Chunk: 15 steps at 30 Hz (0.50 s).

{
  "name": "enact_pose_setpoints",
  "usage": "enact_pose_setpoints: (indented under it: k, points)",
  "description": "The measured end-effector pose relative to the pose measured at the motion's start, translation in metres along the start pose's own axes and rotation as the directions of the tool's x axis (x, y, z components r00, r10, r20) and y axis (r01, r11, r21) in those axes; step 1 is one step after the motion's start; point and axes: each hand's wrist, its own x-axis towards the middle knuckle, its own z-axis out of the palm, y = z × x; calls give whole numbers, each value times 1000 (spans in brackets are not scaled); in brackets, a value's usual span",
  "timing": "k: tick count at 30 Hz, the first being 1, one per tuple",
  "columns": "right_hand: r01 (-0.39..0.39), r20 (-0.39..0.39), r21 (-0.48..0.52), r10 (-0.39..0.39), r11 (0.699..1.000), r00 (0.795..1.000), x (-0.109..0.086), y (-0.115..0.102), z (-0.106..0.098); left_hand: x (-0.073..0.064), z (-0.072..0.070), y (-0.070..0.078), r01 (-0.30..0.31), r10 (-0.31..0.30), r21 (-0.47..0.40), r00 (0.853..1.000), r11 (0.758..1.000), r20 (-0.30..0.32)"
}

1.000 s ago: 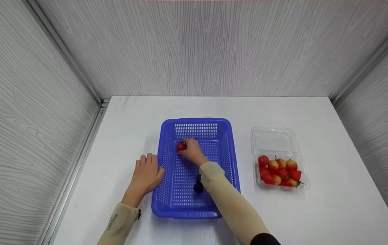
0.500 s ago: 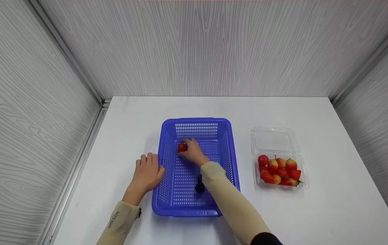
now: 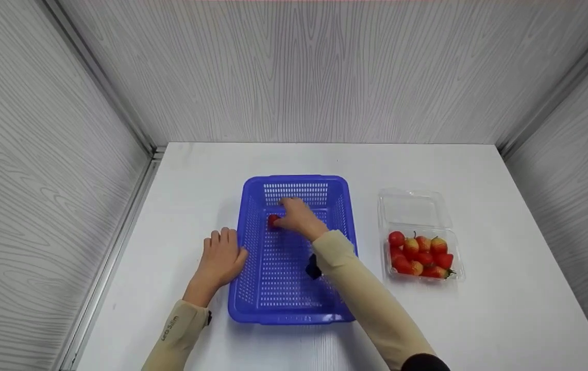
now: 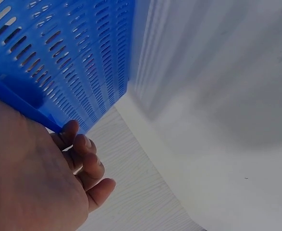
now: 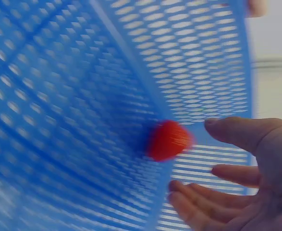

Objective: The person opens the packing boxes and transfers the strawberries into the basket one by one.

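My right hand (image 3: 300, 216) has its fingers spread beside a red fruit (image 5: 168, 140) in the blue basket (image 3: 294, 318). My left hand (image 3: 220, 260) grips the rim.

Booth-like workspace, kind of building unclear
Grey wood-grain panels (image 3: 304, 67) fill the head view's top, left and right; metal strips (image 3: 99, 77) line their seams; a white table (image 3: 196, 190) spans the lower middle.
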Motion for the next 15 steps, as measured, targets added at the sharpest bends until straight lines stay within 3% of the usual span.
enact_pose_setpoints:
  k: [7,12,15]
  points:
    - [96,-67,-49,-100,994,993,-29,-1,-61,1,0,1,4,-4,5,1000,1000,13]
    - [181,-188,-93,-196,979,963,-54,21,-102,0,0,1,11,-11,9,1000,1000,11]
    - [194,-274,-80,-209,978,939,-73,43,-118,0,1,0,19,-19,4,1000,1000,18]
